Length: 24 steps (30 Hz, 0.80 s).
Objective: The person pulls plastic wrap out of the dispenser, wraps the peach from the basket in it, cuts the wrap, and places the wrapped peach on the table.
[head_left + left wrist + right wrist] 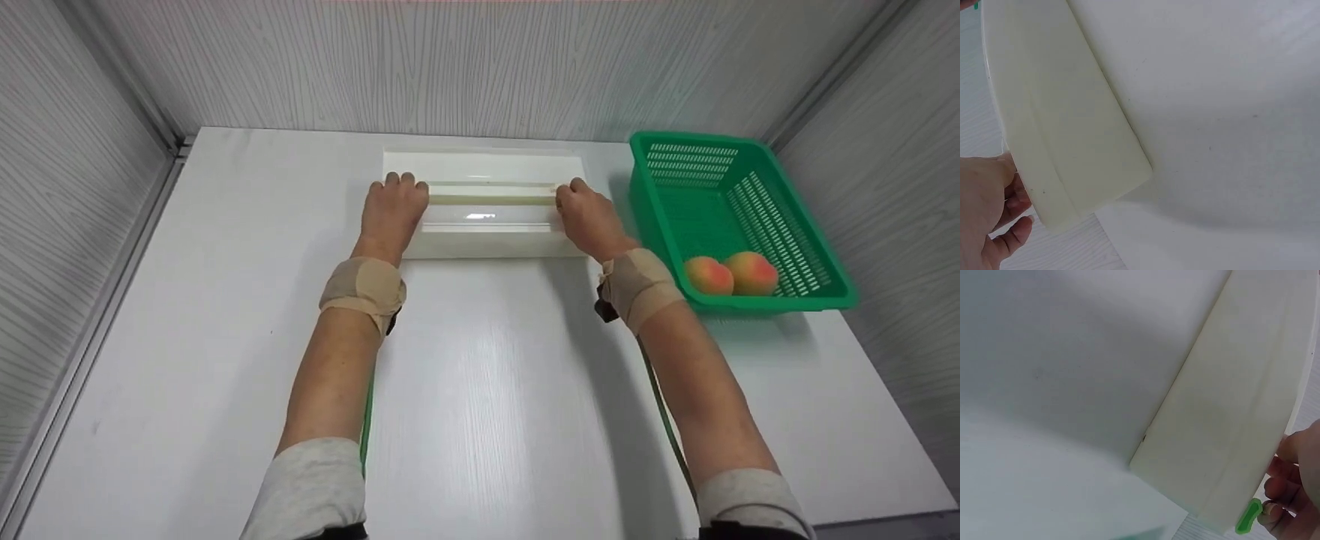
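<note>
A long white box (pixel 491 246) stands near the back of the table, with a yellowish strip (pixel 491 200) across it and a shiny, seemingly see-through surface in front of the strip. My left hand (pixel 394 214) grips the box's left end, knuckles up. At the opposite end my right hand (pixel 591 217) grips it with curled fingers. Both wrist views show the cream side of the box and fingers bent at its upper edge; whether they also pinch a clear sheet I cannot tell. A small green piece (pixel 1248 516) sits by my right fingertips at the box's end.
A green plastic basket (pixel 750 302) stands at the right, close to my right forearm. Two peach-like fruits (pixel 752 274) lie in its front part. Grey wood-grain panels (pixel 487 67) enclose the back and sides of the white table (pixel 465 390). A green cable (pixel 664 405) runs along my right arm.
</note>
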Tool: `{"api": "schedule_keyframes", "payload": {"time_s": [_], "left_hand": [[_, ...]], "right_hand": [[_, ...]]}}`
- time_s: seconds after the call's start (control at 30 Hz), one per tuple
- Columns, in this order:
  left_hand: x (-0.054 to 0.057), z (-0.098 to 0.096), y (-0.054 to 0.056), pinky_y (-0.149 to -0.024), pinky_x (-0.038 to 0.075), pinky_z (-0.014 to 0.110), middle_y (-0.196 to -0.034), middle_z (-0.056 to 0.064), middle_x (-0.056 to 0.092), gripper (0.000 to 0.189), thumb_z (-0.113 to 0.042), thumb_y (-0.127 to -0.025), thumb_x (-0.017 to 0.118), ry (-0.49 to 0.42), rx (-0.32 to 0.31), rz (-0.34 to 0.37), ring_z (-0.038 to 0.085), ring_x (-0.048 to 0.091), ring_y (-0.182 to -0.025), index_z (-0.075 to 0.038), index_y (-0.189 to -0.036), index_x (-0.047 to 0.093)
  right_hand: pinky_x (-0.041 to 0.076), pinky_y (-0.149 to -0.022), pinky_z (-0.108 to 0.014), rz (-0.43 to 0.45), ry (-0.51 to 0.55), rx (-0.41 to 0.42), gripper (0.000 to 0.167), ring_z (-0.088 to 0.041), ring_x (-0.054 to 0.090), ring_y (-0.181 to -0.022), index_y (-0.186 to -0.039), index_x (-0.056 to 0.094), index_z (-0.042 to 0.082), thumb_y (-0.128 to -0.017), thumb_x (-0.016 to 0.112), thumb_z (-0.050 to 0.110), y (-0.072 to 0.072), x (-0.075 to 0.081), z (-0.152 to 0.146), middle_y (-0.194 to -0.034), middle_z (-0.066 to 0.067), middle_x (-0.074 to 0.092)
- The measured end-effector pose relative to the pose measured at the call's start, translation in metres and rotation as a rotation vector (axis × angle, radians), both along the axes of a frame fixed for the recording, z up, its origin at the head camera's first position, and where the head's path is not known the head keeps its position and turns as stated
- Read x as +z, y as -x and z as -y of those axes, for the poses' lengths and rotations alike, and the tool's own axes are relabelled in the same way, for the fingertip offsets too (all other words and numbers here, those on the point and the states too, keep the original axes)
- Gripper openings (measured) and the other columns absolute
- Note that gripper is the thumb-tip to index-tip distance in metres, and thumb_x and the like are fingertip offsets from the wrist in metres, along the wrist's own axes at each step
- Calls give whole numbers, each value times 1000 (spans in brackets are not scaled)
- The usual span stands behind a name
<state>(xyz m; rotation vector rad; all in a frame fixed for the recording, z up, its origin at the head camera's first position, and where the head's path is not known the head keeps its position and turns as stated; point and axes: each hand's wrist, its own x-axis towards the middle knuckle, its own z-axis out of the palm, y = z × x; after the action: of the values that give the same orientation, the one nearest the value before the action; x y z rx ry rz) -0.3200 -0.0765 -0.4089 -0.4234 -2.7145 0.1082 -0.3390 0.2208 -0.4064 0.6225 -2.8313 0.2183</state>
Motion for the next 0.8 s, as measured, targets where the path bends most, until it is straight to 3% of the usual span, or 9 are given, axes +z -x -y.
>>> {"api": "schedule_keyframes", "payload": {"time_s": [0.13, 0.4, 0.63, 0.8], "left_hand": [[2, 0, -2, -70, 60, 41, -103, 18, 71, 18, 1, -91, 62, -4, 8, -4, 33, 69, -94, 1, -108, 70], [7, -1, -4, -58, 59, 38, -87, 19, 72, 12, 5, -91, 61, -39, 5, -46, 28, 72, -69, 3, -100, 69], [16, 3, -5, -59, 59, 41, -85, 21, 72, 12, 10, -88, 62, -122, -25, -32, 32, 72, -71, 5, -97, 68], [21, 8, -5, -58, 58, 42, -87, 21, 72, 13, 11, -88, 61, -138, -42, -41, 32, 71, -68, 5, -98, 67]], "right_hand": [[57, -73, -49, -9, 24, 11, 10, -41, 66, -83, -100, 58, -7, -100, 50, 0, 0, 1, -1, -96, -26, 59], [53, -73, -50, 11, 124, 15, 8, -41, 65, -85, -99, 54, -6, -100, 49, 0, 0, 5, -3, -91, -26, 63], [45, -66, -43, -31, 236, 80, 8, -32, 55, -75, -93, 52, -7, -99, 47, -6, 2, 9, -8, -81, -22, 57], [42, -67, -40, -7, 257, 77, 10, -29, 51, -76, -92, 51, -7, -99, 44, -7, 2, 15, -9, -81, -18, 52]]}}
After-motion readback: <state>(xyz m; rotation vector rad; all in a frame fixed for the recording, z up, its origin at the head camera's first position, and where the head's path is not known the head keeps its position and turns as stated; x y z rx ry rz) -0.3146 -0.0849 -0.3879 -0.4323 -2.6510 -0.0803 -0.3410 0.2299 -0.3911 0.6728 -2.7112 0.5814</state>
